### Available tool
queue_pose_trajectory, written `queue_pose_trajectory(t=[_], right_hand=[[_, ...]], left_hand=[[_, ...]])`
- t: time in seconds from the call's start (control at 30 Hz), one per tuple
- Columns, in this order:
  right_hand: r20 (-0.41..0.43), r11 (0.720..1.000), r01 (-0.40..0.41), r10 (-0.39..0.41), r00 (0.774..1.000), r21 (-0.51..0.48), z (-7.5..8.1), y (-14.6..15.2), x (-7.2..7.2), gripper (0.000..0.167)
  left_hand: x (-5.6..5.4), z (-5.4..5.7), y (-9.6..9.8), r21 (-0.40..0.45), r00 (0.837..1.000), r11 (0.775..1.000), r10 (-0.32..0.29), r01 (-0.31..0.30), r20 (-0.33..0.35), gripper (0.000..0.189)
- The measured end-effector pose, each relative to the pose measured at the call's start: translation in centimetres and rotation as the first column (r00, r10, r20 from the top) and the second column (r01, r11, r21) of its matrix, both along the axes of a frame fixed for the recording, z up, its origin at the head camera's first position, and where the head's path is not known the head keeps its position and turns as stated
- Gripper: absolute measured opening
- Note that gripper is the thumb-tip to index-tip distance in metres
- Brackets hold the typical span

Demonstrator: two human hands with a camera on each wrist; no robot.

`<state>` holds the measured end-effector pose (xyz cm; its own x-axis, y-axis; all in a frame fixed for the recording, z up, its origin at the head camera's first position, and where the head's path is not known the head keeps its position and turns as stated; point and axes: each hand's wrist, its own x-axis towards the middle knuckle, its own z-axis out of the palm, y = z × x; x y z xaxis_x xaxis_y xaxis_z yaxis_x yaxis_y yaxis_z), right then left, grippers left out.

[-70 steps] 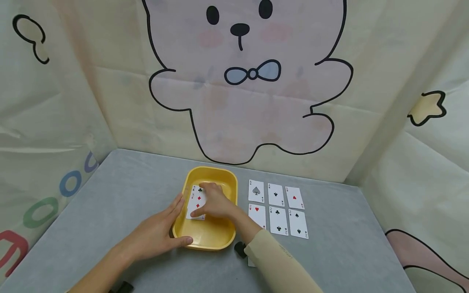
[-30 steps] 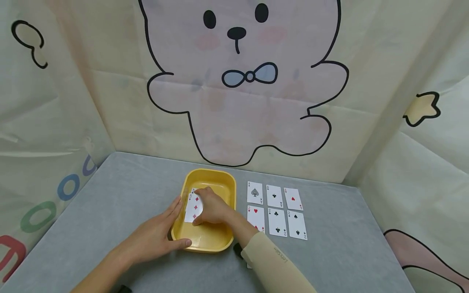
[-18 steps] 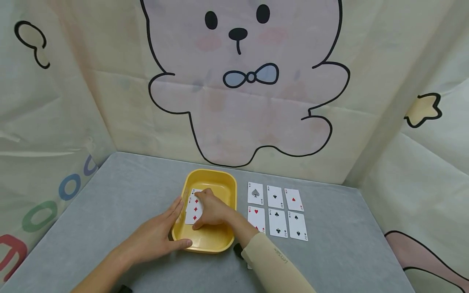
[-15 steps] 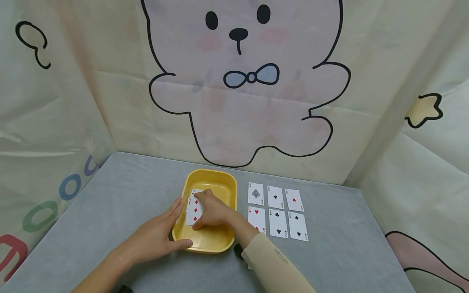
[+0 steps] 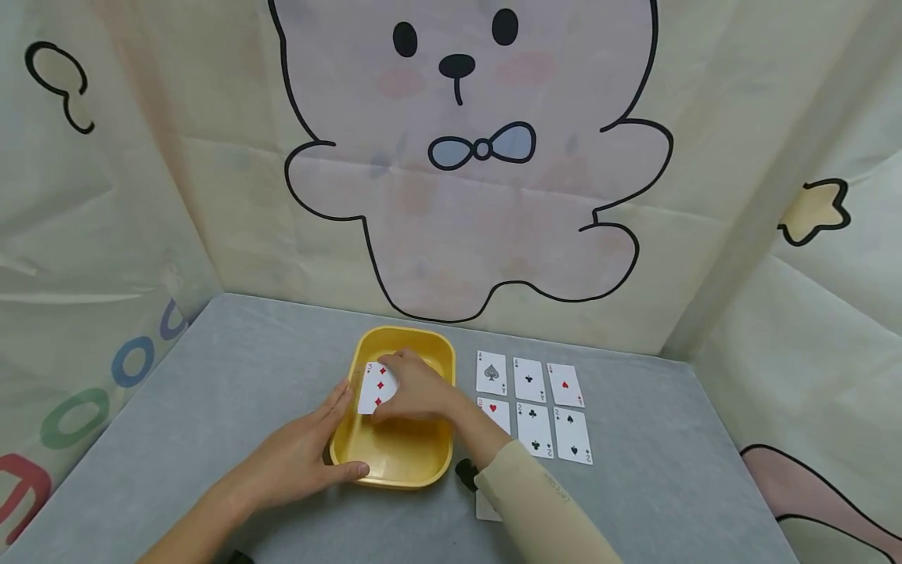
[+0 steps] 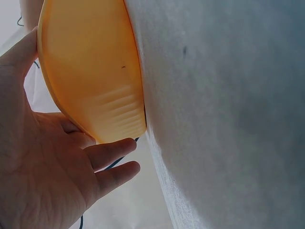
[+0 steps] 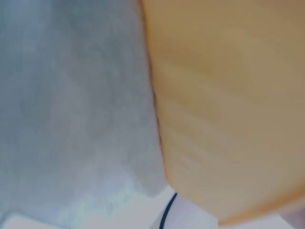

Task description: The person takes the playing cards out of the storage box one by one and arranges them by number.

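A yellow plastic tray [image 5: 402,454] sits on the grey table. Inside it, toward the left wall, my right hand [image 5: 419,389] pinches a three of diamonds playing card [image 5: 377,392] between thumb and fingers. Whether more cards lie behind that one is hidden. My left hand [image 5: 299,454] rests against the tray's near left corner, thumb at the near rim, fingers along the left side. The left wrist view shows two straight fingers [image 6: 116,179] spread beside the tray's outer wall [image 6: 90,57]. In the right wrist view the tray wall [image 7: 228,109] hides the fingers.
Right of the tray, face-up cards lie in two rows: aces [image 5: 528,380] behind, twos [image 5: 535,431] in front. Another card [image 5: 488,507] shows partly beside the right sleeve [image 5: 543,501]. A printed cloth wall [image 5: 479,235] stands behind the table [image 5: 676,470].
My right hand has moved slightly away from me with the three of diamonds, which now sits higher in view. The part-hidden card by the sleeve shows more. My left hand keeps its place.
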<state>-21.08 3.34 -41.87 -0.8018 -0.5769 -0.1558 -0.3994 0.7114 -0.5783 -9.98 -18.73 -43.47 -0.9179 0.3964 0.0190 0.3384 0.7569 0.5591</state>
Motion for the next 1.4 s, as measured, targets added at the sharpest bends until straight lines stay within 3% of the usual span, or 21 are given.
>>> queue_pose_trajectory(t=[0.47, 0.93, 1.2, 1.4], right_hand=[[0.043, 0.995, 0.018, -0.014, 0.999, -0.101, 2.4, 3.5, 1.2, 0.092], [-0.002, 0.988, 0.049, -0.05, 0.999, -0.146, 4.1, 7.5, 3.6, 0.087], [0.012, 0.987, 0.05, -0.049, 0.999, -0.152, 4.4, 9.8, 5.6, 0.088], [0.011, 0.982, 0.063, -0.062, 0.998, -0.181, 3.5, 12.3, 6.6, 0.083]], left_hand=[[0.0, 0.0, 0.1, -0.011, 1.0, 1.0, 0.007, -0.006, 0.008, 0.113], [0.1, 0.2, 0.1, -0.007, 1.0, 1.0, 0.015, -0.015, 0.001, 0.113], [-0.1, 0.3, 0.0, -0.014, 0.999, 1.0, 0.027, -0.027, 0.024, 0.114], [0.0, 0.2, 0.0, -0.012, 1.0, 1.0, 0.015, -0.015, 0.013, 0.114]])
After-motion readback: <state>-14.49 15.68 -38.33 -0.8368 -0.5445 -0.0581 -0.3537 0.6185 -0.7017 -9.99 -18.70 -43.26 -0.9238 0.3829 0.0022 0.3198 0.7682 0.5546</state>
